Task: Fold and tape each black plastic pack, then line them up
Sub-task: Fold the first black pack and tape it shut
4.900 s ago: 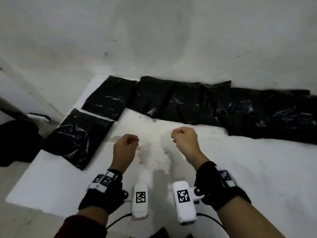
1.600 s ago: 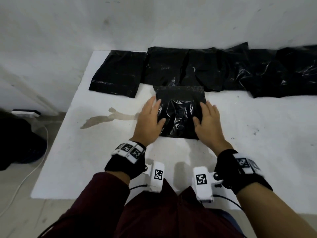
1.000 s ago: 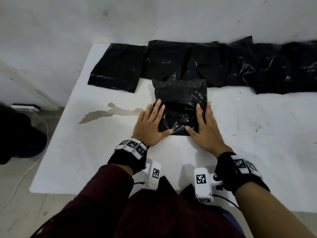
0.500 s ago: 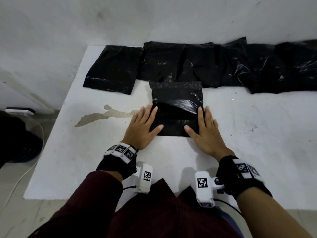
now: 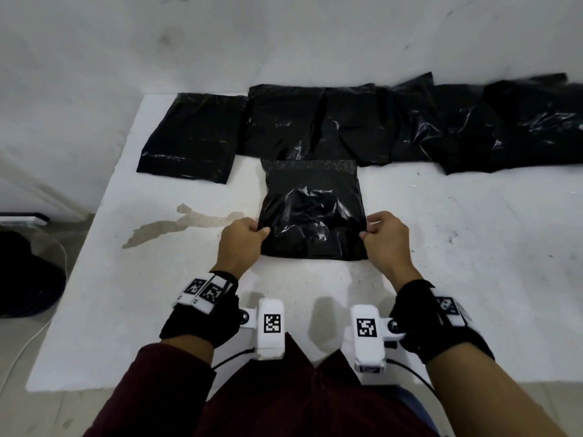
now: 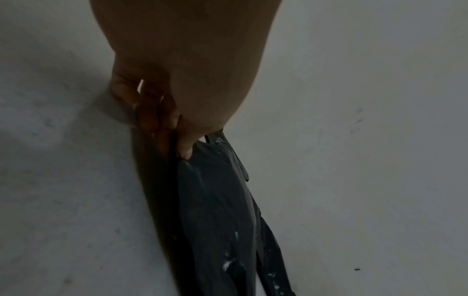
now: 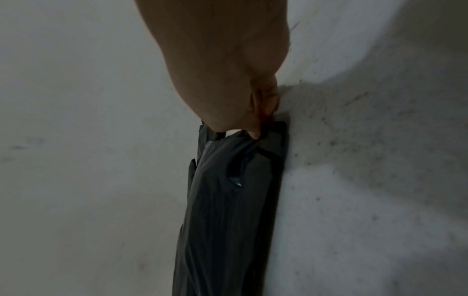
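Note:
A black plastic pack (image 5: 312,209) lies on the white table (image 5: 457,247) in front of me, its far flap flat towards the wall. My left hand (image 5: 243,239) pinches its left edge between thumb and curled fingers. My right hand (image 5: 383,236) pinches its right edge the same way. In the left wrist view the left hand (image 6: 177,144) pinches the pack's (image 6: 217,210) edge. The right hand (image 7: 255,128) grips the pack's (image 7: 228,200) crumpled edge in the right wrist view.
A row of several black packs (image 5: 362,124) lies along the wall at the back, the leftmost one (image 5: 192,137) a little apart. A brownish stain (image 5: 176,225) marks the table on the left. A dark bundle (image 5: 25,275) lies on the floor at the left.
Both hands lay flat beside the pack half a second ago; now their fingers are curled and pinch its left and right edges. The pack's near part now bulges up.

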Action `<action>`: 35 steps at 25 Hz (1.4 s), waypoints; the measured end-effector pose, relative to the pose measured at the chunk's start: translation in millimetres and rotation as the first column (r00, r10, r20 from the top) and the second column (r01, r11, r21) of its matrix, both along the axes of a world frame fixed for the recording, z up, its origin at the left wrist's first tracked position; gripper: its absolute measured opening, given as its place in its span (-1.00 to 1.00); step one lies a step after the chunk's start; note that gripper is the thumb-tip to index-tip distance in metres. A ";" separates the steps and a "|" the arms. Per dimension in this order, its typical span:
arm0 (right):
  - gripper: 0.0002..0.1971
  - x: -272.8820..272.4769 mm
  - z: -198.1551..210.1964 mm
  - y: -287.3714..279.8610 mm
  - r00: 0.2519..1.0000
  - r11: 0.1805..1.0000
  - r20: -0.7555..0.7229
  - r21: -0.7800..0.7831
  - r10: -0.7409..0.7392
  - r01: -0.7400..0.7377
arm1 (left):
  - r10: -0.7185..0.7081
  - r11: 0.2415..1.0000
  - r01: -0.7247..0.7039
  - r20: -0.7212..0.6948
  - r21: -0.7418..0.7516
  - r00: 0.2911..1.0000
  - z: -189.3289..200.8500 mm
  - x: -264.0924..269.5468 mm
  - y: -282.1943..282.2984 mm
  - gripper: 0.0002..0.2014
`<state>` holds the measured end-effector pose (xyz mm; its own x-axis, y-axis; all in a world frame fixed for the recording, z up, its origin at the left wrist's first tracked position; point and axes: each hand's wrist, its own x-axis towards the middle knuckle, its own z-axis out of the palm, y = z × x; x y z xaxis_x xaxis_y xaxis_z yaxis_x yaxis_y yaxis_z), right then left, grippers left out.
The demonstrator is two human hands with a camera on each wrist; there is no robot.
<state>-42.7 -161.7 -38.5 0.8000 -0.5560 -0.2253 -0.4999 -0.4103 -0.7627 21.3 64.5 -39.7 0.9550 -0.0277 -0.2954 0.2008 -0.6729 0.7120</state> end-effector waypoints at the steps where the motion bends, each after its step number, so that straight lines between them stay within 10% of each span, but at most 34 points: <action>1: -0.72 -1.8 0.8 -1.6 1.000 1.000 -0.006 0.005 -0.005 0.005 | 0.008 1.000 -0.008 0.006 0.015 1.000 -0.2 -1.6 2.6 -0.75; 4: -0.65 -9.9 -1.0 -0.9 0.991 0.979 0.110 -0.196 0.072 -0.049 | -0.026 0.998 0.011 0.274 0.056 0.961 2.0 -12.6 6.6 -0.75; 6: -0.63 -12.9 -5.7 10.4 0.904 0.875 0.245 -0.431 0.351 -0.223 | -0.292 0.956 0.264 0.471 0.127 0.832 4.8 -21.0 0.9 -0.65; 9: -0.54 -11.7 -24.9 25.3 0.602 0.512 0.074 -0.615 0.795 -0.600 | -0.767 0.639 0.646 0.289 0.417 0.573 -5.3 -29.3 -10.3 -0.31; 11: -0.46 -15.1 -35.7 22.6 0.537 0.406 -0.097 -0.546 0.838 -0.733 | -0.840 0.509 0.708 0.102 0.489 0.534 -17.6 -30.0 -7.4 -0.10; 14: -0.56 -26.3 -41.6 6.3 0.623 0.536 -0.011 -0.496 0.782 -0.683 | -0.840 0.512 0.750 0.062 0.418 0.539 -24.1 -30.8 1.9 -0.18; 19: -0.68 -36.7 -42.0 -7.6 0.778 0.756 0.290 -0.564 0.557 -0.331 | -0.621 0.775 0.597 0.417 0.206 0.663 -21.1 -24.3 17.1 -0.60; 30: -0.80 -34.7 -38.6 -18.4 0.731 0.592 0.180 -0.723 0.658 -0.355 | -0.657 0.754 0.527 0.437 0.392 0.614 -30.7 -14.7 41.5 -0.62; 35: -0.72 -38.7 -29.9 -23.6 0.741 0.706 0.283 -0.619 0.609 -0.344 | -0.671 0.742 0.536 0.422 0.403 0.610 -19.8 -23.0 37.0 -0.53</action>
